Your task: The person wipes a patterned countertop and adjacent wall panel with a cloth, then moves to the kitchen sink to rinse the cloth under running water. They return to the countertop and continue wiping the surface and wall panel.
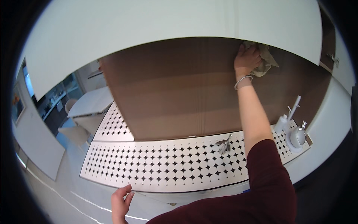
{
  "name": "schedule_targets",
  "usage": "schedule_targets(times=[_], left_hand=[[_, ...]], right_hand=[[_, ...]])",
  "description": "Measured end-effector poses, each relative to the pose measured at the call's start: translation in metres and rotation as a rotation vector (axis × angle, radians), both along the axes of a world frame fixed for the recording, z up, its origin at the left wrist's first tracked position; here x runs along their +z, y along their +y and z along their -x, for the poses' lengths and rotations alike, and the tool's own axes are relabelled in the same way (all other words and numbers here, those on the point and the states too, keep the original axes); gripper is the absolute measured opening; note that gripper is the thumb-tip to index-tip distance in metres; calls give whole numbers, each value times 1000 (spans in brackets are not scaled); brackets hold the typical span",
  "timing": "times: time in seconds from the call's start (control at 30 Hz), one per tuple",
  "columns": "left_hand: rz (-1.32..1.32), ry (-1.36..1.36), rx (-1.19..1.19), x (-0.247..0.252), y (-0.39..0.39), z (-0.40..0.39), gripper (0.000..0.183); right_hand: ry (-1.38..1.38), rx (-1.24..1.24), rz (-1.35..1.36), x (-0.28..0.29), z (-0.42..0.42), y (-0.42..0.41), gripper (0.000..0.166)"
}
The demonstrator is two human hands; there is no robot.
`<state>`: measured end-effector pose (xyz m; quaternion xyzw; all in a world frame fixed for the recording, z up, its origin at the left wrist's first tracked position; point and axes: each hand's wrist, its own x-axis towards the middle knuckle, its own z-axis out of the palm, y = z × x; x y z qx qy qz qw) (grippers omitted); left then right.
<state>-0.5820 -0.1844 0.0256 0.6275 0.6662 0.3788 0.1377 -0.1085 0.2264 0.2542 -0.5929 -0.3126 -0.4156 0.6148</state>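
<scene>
Raised at the upper right, my right hand [248, 60] presses a beige cloth [264, 63] against the brown back panel [179, 92], just under the edge of the white cabinet front [167, 19]. Part of the cloth hangs loose to the right of my fingers. My left hand [122, 199] is low in the view, near the front edge of the counter with a white circle pattern [167, 165]. It holds nothing, and its fingers are apart and slightly bent.
A small metal object [224, 144] lies on the counter. At its right end stand a white bottle [280, 123], a white upright stand [294, 107] and a rounded silvery pot [298, 137]. A white table [91, 102] with chairs stands at the left, beyond the panel.
</scene>
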Motion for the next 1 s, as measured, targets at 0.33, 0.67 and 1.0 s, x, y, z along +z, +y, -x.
schedule_targets(times=[0.33, 0.67, 1.0], left_hand=[[-15, -137, 242, -18, -53, 61, 30], [24, -95, 148, -18, -39, 73, 29], [8, -5, -32, 4, -9, 44, 29]], right_hand=[[-782, 476, 437, -92, 345, -49, 33], [-957, 695, 616, -167, 224, -62, 43], [-72, 150, 159, -170, -57, -34, 54]])
